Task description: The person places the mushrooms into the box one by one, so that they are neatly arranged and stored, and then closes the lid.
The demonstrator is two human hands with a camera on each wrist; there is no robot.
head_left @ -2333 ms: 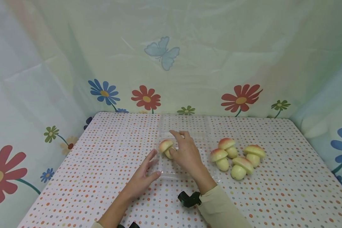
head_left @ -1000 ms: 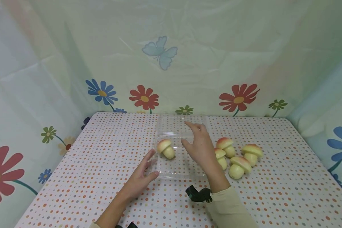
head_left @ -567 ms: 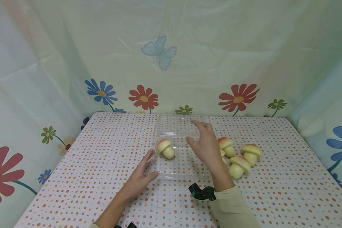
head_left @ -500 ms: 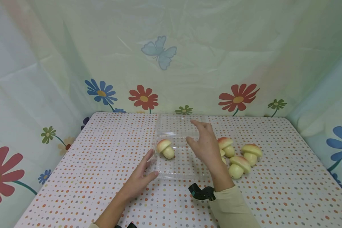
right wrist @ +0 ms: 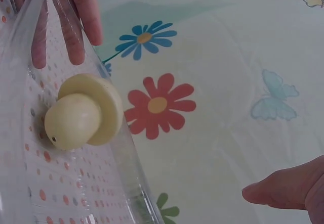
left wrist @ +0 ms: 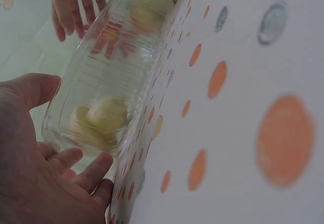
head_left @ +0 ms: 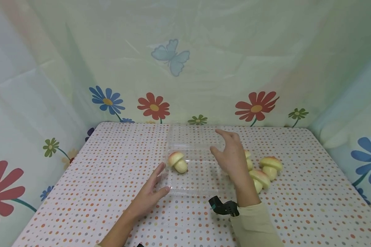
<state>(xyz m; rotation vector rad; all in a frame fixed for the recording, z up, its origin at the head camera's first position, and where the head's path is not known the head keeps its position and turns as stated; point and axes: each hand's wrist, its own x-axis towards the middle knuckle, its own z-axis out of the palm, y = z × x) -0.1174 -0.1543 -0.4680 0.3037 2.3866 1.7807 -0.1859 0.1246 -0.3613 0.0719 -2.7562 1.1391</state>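
Observation:
A clear plastic clamshell box (head_left: pixel 201 180) lies with its lid (head_left: pixel 191 135) folded back. In its left part rests a yellow toy mushroom (head_left: pixel 177 162) with a reddish cap, also seen through the wall in the left wrist view. My left hand (head_left: pixel 148 197) is at the box's left side, thumb and fingers spread about the near-left corner; the left wrist view shows the thumb (left wrist: pixel 40 88) at the rim. Over the box's right side my right hand (head_left: pixel 233 159) hovers with nothing in it, thumb and fingers apart. It partly hides the mushrooms behind it.
Right of the box lie loose mushrooms: one at the far right (head_left: pixel 271 167), one nearer (head_left: pixel 260 180) and one partly covered by the right hand (head_left: pixel 248 161). The dotted tablecloth (head_left: pixel 123 154) reaches a flowered backdrop (head_left: pixel 204 68). A black wrist camera (head_left: pixel 224 206) sits at the right wrist.
The right hand has let go of the mushroom in the box and moved right, towards the loose mushrooms. The left hand stays at the box's left side. The head view has shifted slightly.

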